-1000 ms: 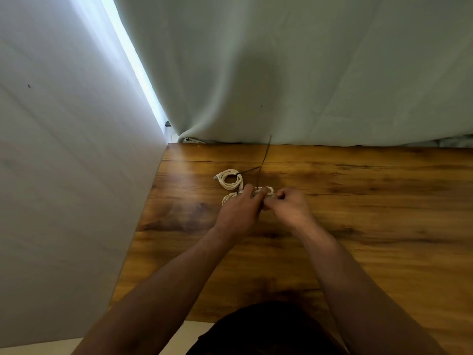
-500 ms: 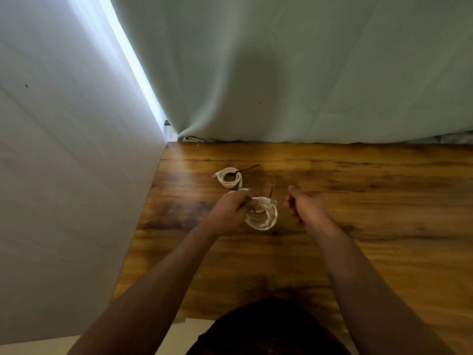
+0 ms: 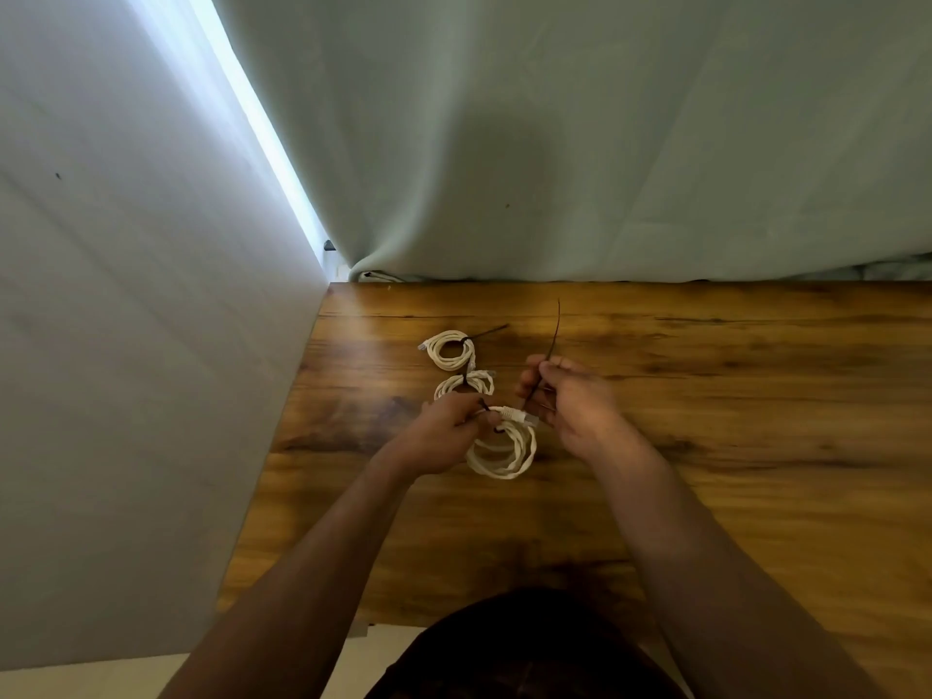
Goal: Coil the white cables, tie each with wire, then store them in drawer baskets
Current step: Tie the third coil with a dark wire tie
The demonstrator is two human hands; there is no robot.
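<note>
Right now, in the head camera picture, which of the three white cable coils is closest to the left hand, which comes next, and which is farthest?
1. Front coil: the left hand grips its top, on the side nearest the person.
2. Middle coil: just beyond that hand.
3. Back coil: farthest, toward the curtain.

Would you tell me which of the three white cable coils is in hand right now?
The coil nearest the person: the left hand grips its top while the right hand holds a wire. The middle coil and far coil lie on the table.
</note>
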